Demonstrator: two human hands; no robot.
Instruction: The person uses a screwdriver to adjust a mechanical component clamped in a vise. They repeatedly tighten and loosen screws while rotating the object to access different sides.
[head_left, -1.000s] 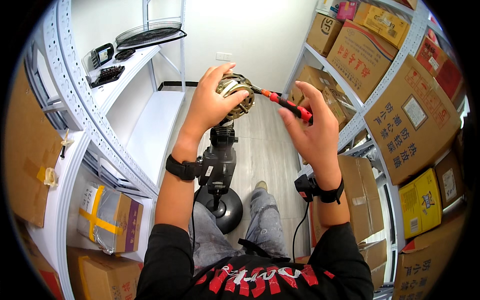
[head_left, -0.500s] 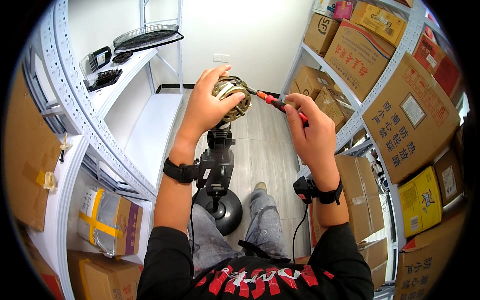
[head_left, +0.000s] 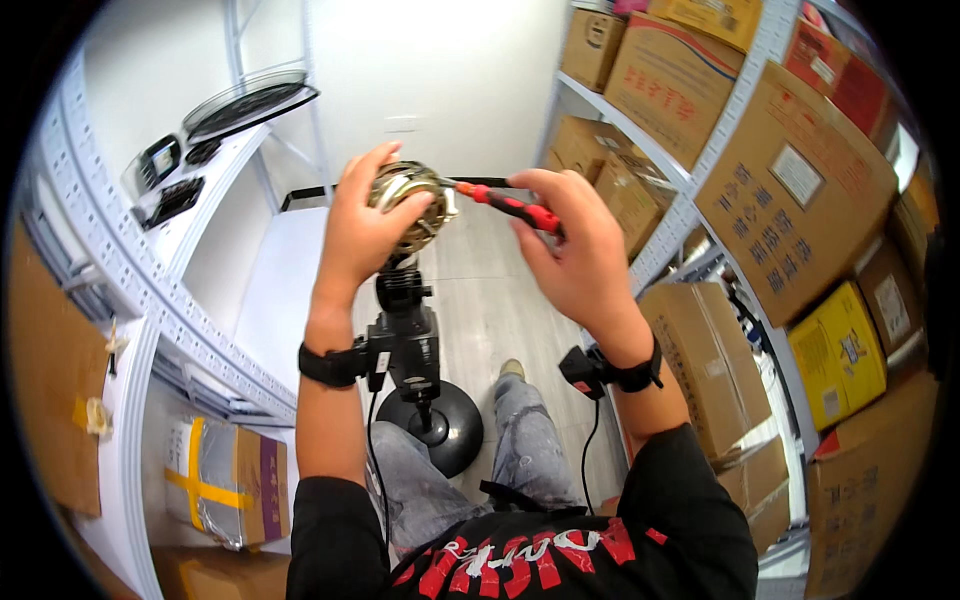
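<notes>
screwdriver (head_left: 513, 206) in half-curled right hand (head_left: 583, 250)

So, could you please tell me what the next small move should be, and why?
Probably tighten the right hand around the screwdriver: thumb and forefinger look loosely spread about it, while its tip appears to be at the right edge of the round metal part that the left hand steadies.

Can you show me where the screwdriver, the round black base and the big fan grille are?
Screwdriver (head_left: 514, 206): head view, on the middle of its red-and-black handle.
Round black base (head_left: 458, 432): head view, on the upper face of its disc.
Fan grille (head_left: 250, 106): head view, near the middle of its dark mesh.
</notes>
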